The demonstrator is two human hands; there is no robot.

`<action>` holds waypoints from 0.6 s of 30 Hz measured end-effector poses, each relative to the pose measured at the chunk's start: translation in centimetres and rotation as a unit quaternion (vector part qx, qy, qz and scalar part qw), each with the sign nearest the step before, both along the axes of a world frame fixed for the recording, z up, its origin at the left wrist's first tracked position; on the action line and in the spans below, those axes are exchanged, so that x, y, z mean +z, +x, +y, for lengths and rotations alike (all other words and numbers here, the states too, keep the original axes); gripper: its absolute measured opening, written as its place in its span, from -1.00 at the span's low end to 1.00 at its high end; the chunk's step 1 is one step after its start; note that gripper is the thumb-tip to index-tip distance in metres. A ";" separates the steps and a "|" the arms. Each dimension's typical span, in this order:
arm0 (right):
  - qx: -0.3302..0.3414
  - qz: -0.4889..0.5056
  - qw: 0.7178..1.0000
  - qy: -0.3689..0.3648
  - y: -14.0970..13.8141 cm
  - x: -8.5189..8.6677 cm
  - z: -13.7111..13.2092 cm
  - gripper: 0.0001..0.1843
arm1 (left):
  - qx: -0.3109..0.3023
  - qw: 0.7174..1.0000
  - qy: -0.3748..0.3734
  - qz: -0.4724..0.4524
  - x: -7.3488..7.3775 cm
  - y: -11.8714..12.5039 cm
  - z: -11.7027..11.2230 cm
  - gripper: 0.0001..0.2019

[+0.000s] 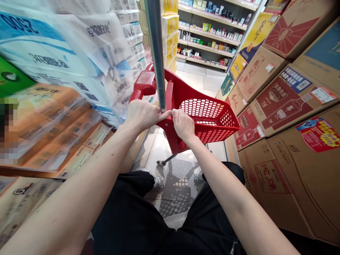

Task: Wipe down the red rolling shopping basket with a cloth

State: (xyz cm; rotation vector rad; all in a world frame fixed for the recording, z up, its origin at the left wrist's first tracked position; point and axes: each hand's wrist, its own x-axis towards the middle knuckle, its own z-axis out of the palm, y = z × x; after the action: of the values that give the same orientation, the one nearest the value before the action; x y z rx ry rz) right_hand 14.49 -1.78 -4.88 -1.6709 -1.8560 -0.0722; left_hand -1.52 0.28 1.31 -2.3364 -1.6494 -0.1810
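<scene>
A red plastic shopping cart [190,88] with a perforated basket stands in front of me, turned toward the right. My left hand [142,114] is closed around its red handle, thumb pointing right. Close beside it, my right hand [183,125] is closed at the handle by the near side of the basket, though its fingertips are hidden. A metal pole [155,53] rises from beside my left thumb past the top of the view. No goods show in the visible part of the basket.
White packs of paper [90,46] and orange packs [55,117] are piled along the left. Stacked cardboard cartons [281,99] line the right side. Shelves of small bottles [212,32] stand at the back. Tiled floor [207,79] runs between them.
</scene>
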 end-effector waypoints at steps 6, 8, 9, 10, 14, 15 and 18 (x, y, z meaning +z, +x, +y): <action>0.016 -0.006 0.997 0.070 -0.9 -0.9 -1.7 -0.61 | 0.003 1.000 0.006 -0.008 0.1 0.1 -0.2 -0.26; 0.028 -0.003 0.996 0.089 -1.2 -1.2 -2.2 -0.63 | 0.005 1.000 0.007 -0.004 0.0 0.1 -0.2 -0.25; 0.033 -0.005 0.995 0.093 -1.4 -1.3 -2.4 -0.62 | 0.005 1.000 0.009 0.001 0.0 0.1 -0.2 -0.25; 0.037 -0.009 0.995 0.093 -1.5 -1.3 -2.4 -0.62 | 0.005 1.000 0.011 0.007 0.1 0.1 -0.2 -0.24; 0.046 -0.015 0.995 0.082 -1.4 -1.1 -2.3 -0.61 | 0.003 1.000 0.014 0.016 0.2 0.2 -0.2 -0.21; 0.049 -0.014 0.995 0.081 -1.3 -1.0 -2.2 -0.61 | 0.003 1.000 0.014 0.014 0.3 0.2 -0.2 -0.22; 0.062 -0.014 0.994 0.084 -0.7 -1.0 -2.1 -0.62 | 0.003 1.000 0.014 0.012 0.4 0.3 -0.4 -0.22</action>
State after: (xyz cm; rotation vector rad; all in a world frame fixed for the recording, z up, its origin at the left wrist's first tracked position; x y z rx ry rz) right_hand 13.81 -3.84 -5.86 -1.4436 -1.9144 -0.1947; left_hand -1.24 -0.14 1.75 -2.3042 -1.6321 -0.1737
